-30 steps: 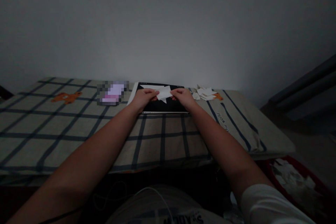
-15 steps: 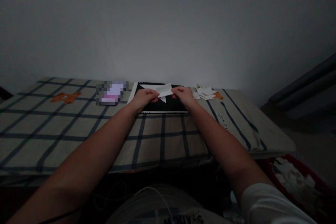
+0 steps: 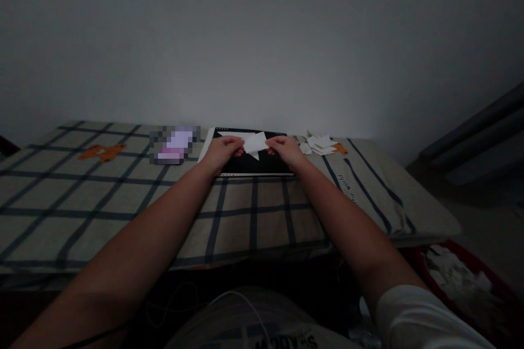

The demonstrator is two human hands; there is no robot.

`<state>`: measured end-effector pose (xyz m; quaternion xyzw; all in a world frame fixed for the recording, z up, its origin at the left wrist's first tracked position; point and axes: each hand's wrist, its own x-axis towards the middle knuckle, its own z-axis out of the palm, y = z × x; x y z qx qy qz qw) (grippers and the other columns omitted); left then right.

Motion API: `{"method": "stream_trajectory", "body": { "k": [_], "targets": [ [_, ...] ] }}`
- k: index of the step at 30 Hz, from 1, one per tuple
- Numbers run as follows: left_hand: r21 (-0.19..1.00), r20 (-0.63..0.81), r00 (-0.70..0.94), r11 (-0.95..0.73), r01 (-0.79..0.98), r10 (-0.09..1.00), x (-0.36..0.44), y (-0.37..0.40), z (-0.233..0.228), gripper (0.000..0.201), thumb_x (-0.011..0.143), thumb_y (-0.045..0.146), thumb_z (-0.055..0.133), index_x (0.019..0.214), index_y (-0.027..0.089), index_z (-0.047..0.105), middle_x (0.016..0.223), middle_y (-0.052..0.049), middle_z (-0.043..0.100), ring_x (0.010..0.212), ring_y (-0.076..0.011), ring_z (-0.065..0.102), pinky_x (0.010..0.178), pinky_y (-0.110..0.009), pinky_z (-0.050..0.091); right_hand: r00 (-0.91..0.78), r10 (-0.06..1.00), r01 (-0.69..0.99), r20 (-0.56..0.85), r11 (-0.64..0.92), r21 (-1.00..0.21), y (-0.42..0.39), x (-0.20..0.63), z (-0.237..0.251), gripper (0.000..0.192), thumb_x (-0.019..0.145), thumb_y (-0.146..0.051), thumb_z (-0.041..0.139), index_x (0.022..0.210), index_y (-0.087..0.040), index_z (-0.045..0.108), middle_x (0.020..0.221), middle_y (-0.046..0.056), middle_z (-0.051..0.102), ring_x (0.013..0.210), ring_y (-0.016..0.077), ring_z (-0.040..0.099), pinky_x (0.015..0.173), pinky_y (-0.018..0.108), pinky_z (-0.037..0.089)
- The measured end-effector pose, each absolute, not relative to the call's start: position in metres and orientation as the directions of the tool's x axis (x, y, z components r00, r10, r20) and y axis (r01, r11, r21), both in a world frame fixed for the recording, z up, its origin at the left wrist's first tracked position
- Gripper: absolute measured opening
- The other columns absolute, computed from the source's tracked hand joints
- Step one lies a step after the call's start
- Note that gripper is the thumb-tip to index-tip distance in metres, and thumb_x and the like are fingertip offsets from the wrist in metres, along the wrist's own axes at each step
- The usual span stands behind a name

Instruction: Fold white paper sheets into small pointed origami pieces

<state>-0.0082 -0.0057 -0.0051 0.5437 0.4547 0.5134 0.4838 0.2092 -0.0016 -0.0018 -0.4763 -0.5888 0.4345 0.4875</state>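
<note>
Nearest, at 4 o'clock on the floor, a red bin (image 3: 497, 294) holds white paper scraps (image 3: 454, 275). Further out, on the checked tabletop (image 3: 123, 202), left hand (image 3: 223, 151) and right hand (image 3: 285, 150) each pinch one end of a folded white paper (image 3: 256, 143) above a black board (image 3: 266, 164). At 1 o'clock beyond, a loose pile of paper pieces (image 3: 321, 144).

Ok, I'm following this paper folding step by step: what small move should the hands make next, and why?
Probably lower the white paper piece onto the black board and press the fold flat. The left hand and right hand pinch its two ends, holding it just above the board, so a firm surface lies right beneath.
</note>
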Motion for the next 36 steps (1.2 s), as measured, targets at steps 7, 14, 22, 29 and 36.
{"method": "stream_trajectory", "body": {
  "k": [7,14,22,29,36],
  "targets": [
    [0.986,0.162,0.047,-0.160,-0.054,0.986,-0.006,-0.008,-0.003,0.023,0.071,0.034,0.081,0.080,0.015,0.072,0.073,-0.003,0.071,0.066,-0.0129,0.063,0.068,-0.027,0.056,-0.071,0.983,0.135,0.171,0.179,-0.975,-0.004,0.210,0.000,0.013,0.076,-0.030,0.072,0.078,-0.017,0.071,0.064,0.001,0.068,0.060,0.0122,0.060,0.064,0.027,0.050],
    [0.991,0.094,0.157,-0.078,-0.106,0.983,-0.005,-0.011,-0.003,0.034,0.076,0.024,0.078,0.108,0.013,0.073,0.094,-0.007,0.075,0.077,-0.0123,0.068,0.077,-0.026,0.058,-0.017,0.982,0.105,0.188,0.189,-0.976,0.000,0.213,-0.003,0.013,0.076,-0.029,0.071,0.076,-0.017,0.070,0.066,0.001,0.068,0.062,0.0132,0.061,0.068,0.029,0.049],
    [0.985,0.050,0.211,-0.013,-0.172,0.976,-0.005,-0.013,-0.001,0.034,0.073,0.026,0.084,0.102,0.012,0.074,0.095,-0.008,0.076,0.080,-0.0125,0.069,0.071,-0.022,0.057,-0.076,0.968,0.184,0.241,0.251,-0.950,-0.003,0.210,-0.004,0.015,0.077,-0.032,0.072,0.077,-0.017,0.071,0.066,0.000,0.069,0.063,0.0131,0.061,0.069,0.028,0.048],
    [0.982,0.110,0.268,-0.062,-0.180,0.957,-0.002,-0.014,-0.006,0.041,0.064,0.037,0.090,0.095,0.015,0.074,0.095,-0.005,0.074,0.080,-0.0120,0.068,0.072,-0.022,0.056,-0.211,0.930,0.170,0.300,0.337,-0.926,-0.009,0.203,-0.006,0.025,0.072,-0.044,0.075,0.074,-0.019,0.071,0.068,0.000,0.068,0.066,0.0143,0.060,0.068,0.029,0.047],
    [0.990,0.112,0.230,-0.089,-0.107,0.967,0.001,-0.016,-0.005,0.046,0.058,0.042,0.091,0.089,0.014,0.070,0.083,-0.003,0.072,0.074,-0.0125,0.066,0.076,-0.028,0.057,-0.302,0.908,0.163,0.290,0.349,-0.923,-0.012,0.202,-0.004,0.029,0.071,-0.047,0.074,0.076,-0.018,0.071,0.068,0.001,0.067,0.066,0.0144,0.058,0.069,0.030,0.046]
  ]
}}
